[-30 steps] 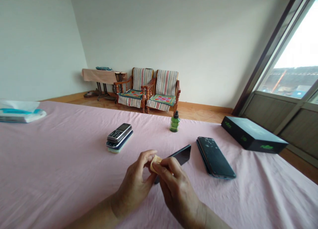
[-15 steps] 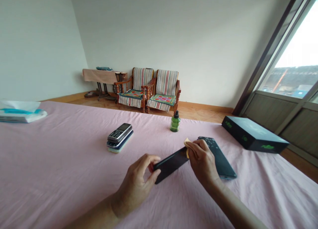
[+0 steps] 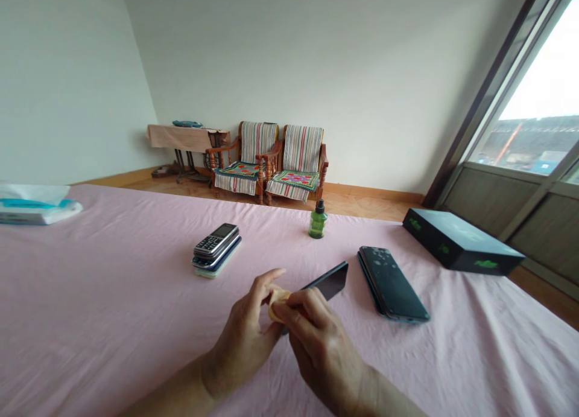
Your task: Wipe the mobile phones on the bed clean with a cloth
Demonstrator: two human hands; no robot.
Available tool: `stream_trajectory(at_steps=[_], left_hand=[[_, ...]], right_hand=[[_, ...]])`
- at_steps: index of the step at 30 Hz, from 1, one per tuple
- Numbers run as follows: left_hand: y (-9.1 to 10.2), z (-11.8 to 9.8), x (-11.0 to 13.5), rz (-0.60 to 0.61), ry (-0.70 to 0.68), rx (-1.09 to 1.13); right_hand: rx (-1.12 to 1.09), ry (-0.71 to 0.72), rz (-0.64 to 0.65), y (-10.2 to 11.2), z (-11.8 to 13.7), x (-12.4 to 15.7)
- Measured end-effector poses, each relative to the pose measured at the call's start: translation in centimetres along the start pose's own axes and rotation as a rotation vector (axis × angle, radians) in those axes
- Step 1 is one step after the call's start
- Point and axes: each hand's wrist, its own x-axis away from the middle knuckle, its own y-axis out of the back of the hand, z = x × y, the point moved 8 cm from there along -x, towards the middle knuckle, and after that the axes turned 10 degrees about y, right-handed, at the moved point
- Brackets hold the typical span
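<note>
A dark smartphone is held tilted above the pink cloth, its near end hidden by my hands. My left hand grips that near end between thumb and fingers, the index finger lifted off. A small yellow cloth is pinched in my right hand and pressed against the phone's near end, close to my left fingers. To the right lie larger dark phones, one on another, the top one with pale spots at its far end.
Left of centre is a stack of phones with a keypad phone on top. A green spray bottle stands behind. A black box sits at right, a tissue pack at far left. The pink cloth covers the surface.
My right hand has slid the yellow cloth along the smartphone from its far end to its near end, beside my left hand. My left index finger has lifted. The stacked phones stay put.
</note>
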Motion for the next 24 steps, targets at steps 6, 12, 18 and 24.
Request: stream_trajectory(at_steps=[6,12,18,24], left_hand=[[0.1,0.1,0.0,-0.056,-0.033,-0.079],[0.2,-0.2,0.1,-0.063,-0.069,-0.129],[0.1,0.1,-0.3,-0.029,-0.006,-0.185],[-1.1,0.8,-0.6,0.108,0.12,-0.355]], right_hand=[[0.15,-0.132,-0.111,2.5,-4.7,1.3],[0.372,-0.247,-0.274,6.6,-9.6,2.8],[0.411,-0.234,-0.243,6.5,-9.8,2.8],[0.423,-0.237,-0.254,6.5,-9.8,2.9]])
